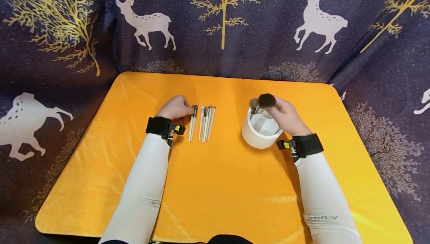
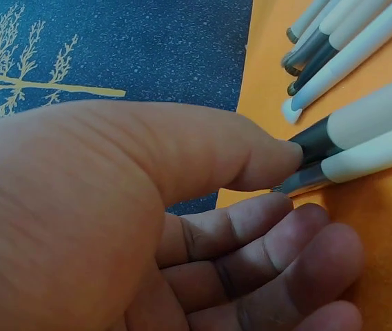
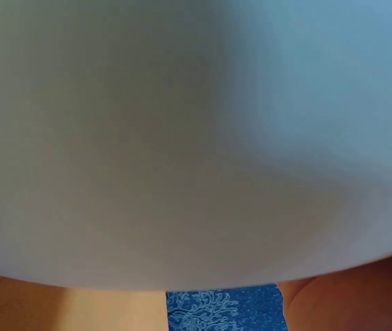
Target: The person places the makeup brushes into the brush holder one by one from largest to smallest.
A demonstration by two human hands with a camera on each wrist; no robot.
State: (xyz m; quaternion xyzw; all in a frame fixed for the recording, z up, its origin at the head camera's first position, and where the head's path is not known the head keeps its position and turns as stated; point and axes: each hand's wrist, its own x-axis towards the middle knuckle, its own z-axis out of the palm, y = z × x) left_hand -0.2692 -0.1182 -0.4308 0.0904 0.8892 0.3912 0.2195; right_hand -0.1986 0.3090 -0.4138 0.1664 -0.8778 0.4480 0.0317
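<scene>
My left hand [image 1: 176, 108] is at the upper ends of a row of makeup brushes lying on the table. In the left wrist view, its thumb and fingers pinch around the head end of a makeup brush [image 2: 368, 117] with a pale handle and black collar. A thinner brush [image 2: 361, 158] lies close beside it. My right hand [image 1: 287, 115] grips the far right rim of a round white brush holder [image 1: 258, 141] with inner dividers. A big dark fluffy brush [image 1: 267, 101] and a smaller brown brush [image 1: 253, 104] stand in it. The holder's wall [image 3: 182, 172] fills most of the right wrist view.
Several more pale-handled brushes [image 1: 206, 124] lie side by side just right of my left hand. An orange cloth covers the table [image 1: 215, 184]. Behind it hangs a dark curtain [image 1: 255, 46] printed with deer and trees.
</scene>
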